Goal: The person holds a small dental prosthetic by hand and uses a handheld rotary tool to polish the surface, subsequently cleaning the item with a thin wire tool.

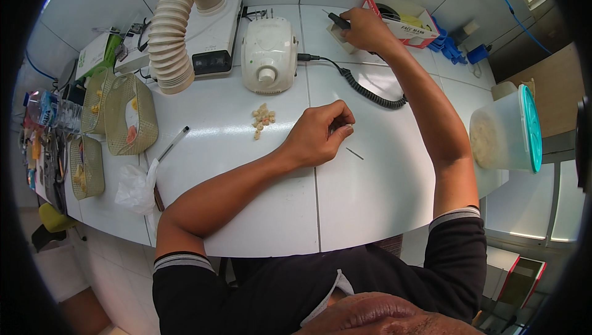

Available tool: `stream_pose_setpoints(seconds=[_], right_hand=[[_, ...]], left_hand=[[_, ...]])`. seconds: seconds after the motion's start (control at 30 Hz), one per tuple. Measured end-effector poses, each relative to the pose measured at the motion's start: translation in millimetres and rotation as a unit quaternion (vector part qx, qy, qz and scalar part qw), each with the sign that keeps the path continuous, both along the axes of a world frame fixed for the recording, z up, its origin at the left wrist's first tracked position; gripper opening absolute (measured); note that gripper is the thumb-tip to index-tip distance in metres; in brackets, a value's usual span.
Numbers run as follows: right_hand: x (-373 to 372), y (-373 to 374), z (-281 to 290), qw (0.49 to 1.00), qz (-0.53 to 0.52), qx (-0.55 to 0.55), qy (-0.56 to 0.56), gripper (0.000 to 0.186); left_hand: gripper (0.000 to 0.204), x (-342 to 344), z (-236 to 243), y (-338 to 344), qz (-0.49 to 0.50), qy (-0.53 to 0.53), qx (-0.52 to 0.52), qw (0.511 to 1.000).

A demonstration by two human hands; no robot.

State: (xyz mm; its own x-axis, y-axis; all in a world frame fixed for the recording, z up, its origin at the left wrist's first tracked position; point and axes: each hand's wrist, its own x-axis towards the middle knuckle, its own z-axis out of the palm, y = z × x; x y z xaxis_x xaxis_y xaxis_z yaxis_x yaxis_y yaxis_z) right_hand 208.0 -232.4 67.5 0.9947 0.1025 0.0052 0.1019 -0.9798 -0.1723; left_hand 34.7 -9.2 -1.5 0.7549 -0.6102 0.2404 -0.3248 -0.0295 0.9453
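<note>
My left hand (317, 134) is over the middle of the table, thumb and fingertips pinched on a small pale piece that barely shows. Beyond it lies a loose cluster of small cream, tooth-like pieces (263, 118). Close to my left fingertips, a thin metal rod (354, 153) rests on the tabletop. At the back right, my right hand (368, 29) is closed around a black rotary handpiece (338, 21), its thin tip pointing left. A black coiled cord (370, 92) runs from a white motor control unit (269, 57) and passes behind my right forearm.
A ribbed hose (172, 39) hangs beside a white machine (216, 39). Baskets (131, 116), a pen (174, 144) and a plastic bag (137, 190) lie left. A cardboard box (413, 29) and blue gloves (449, 44) are back right; a teal-lidded tub (502, 130) stands right.
</note>
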Motion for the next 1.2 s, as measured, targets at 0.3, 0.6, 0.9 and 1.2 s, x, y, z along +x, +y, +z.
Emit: stream_pose_setpoints(seconds=[0.3, 0.6, 0.9, 1.2], right_hand=[[-50.2, 32.8, 9.9, 0.973, 0.052, 0.012, -0.223, 0.037], [-104.7, 106.3, 6.5, 0.996, 0.060, 0.056, 0.027, 0.093], [-100.1, 104.7, -15.5, 0.991, 0.108, 0.072, 0.011, 0.073], [-100.4, 98.2, -28.7, 0.992, 0.057, 0.108, -0.005, 0.062]], left_hand=[[0.013, -1.5, 4.8, 1.6, -0.049, -0.038, 0.033, 0.998], [0.017, -2.9, -0.6, 2.6, -0.146, -0.099, 0.059, 0.983], [0.016, -2.9, -3.7, 2.0, -0.146, -0.098, 0.049, 0.983], [0.016, -3.0, 2.6, 2.6, -0.148, -0.080, 0.069, 0.983]])
